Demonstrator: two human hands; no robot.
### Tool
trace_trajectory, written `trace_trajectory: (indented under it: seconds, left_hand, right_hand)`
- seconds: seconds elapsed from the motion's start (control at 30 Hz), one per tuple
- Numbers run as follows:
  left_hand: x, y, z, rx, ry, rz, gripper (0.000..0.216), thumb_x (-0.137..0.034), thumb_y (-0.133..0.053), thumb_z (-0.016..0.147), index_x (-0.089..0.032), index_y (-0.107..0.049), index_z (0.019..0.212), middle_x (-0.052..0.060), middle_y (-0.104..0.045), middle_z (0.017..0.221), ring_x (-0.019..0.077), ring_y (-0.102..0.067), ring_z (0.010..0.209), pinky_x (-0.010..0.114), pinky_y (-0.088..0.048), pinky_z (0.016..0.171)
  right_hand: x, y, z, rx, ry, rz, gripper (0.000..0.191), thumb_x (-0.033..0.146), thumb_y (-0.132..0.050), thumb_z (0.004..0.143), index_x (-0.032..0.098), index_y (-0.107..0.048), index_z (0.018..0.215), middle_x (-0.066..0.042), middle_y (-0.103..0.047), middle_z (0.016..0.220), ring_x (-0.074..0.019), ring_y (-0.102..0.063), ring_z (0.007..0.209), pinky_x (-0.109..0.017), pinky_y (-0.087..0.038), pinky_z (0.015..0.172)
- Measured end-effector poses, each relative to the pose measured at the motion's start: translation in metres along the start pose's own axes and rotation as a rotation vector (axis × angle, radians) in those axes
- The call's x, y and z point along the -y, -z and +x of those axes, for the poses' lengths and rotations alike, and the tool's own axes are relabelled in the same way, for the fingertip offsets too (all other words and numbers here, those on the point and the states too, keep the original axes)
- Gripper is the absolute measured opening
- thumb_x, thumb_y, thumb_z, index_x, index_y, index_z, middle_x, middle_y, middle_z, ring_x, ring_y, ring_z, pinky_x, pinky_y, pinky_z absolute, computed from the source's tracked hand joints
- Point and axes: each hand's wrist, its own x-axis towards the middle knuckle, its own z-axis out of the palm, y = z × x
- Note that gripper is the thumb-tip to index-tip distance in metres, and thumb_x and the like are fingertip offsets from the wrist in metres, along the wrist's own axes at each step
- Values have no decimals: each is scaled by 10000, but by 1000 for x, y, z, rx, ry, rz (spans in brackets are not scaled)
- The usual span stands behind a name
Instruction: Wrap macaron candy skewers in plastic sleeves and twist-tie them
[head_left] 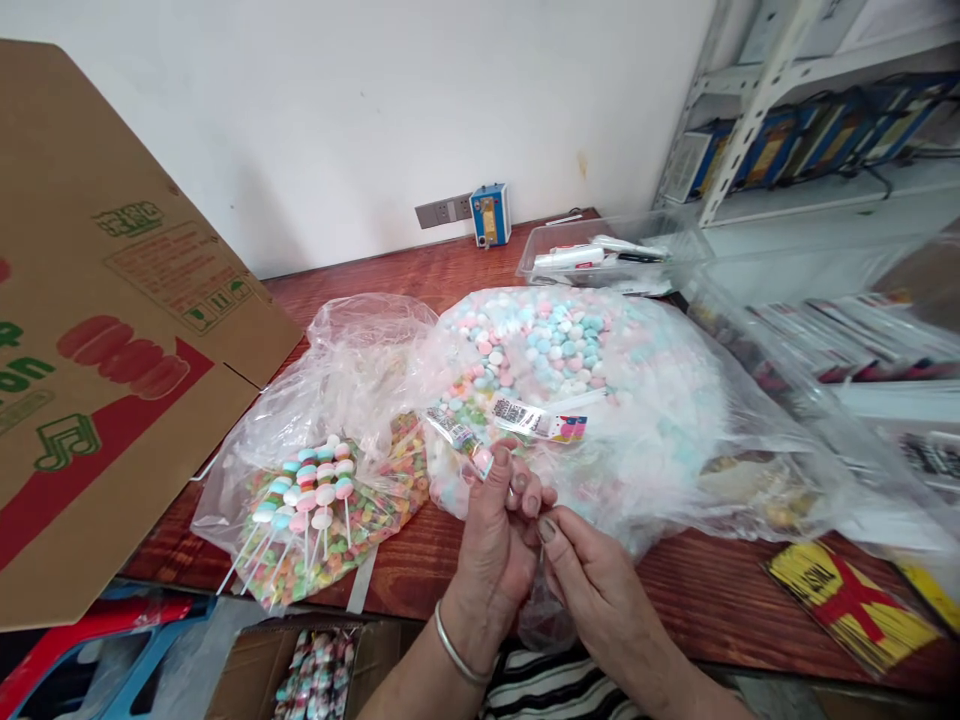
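My left hand, with a bangle on its wrist, is curled closed around a small clear candy wrapper printed with a code, a pink candy showing by the thumb. Close against it, my right hand has thumb and forefinger pinched together; what lies between them is too small to make out. Beyond my hands lies another printed wrapper on a large clear bag of pastel candies. To the left, several candy skewers on white sticks rest on a bag of small colourful ring candies.
A big cardboard box stands at the left. Behind the bags are a clear plastic tray and a small blue device. Yellow and red packaging lies at the right edge. Below the table, an open carton holds wrapped candies.
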Motion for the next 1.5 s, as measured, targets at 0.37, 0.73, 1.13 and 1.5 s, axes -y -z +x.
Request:
trace_trajectory:
  seconds: [0.37,0.73,1.13,1.5]
  left_hand:
    - [-13,-2,10,-78,-46,-44,227,-258,-755,771,-170,-629,938,-98,-410,567,10,-383,418,138,-384,455]
    - [-24,1,17,-128,-166,-62,368,-331,-777,734,-185,-612,1029,-19,-597,796,85,-589,635,241,-507,663]
    - [-27,5,10,-127,-183,-63,369,-347,-789,714,-177,-627,998,-14,-616,796,93,-605,679,250,-507,726]
    - [-87,32,-22,-283,-575,654,405,-469,-681,794,-226,-644,1116,71,-672,983,188,-637,808,307,-495,771]
  right_hand:
    - [-9,7,-5,33,120,-272,327,370,-364,990,221,-505,736,44,-490,553,-129,-457,462,-223,-361,436]
    - [-28,16,-9,-27,396,-610,221,307,-385,1003,220,-557,895,46,-569,538,-140,-576,406,-230,-398,422]
    - [-30,6,-4,-5,428,-622,213,301,-350,1014,240,-531,919,49,-583,529,-153,-604,404,-233,-414,408]
    - [-19,4,5,-6,248,-488,246,392,-378,990,260,-575,922,19,-652,608,-171,-617,478,-240,-447,451]
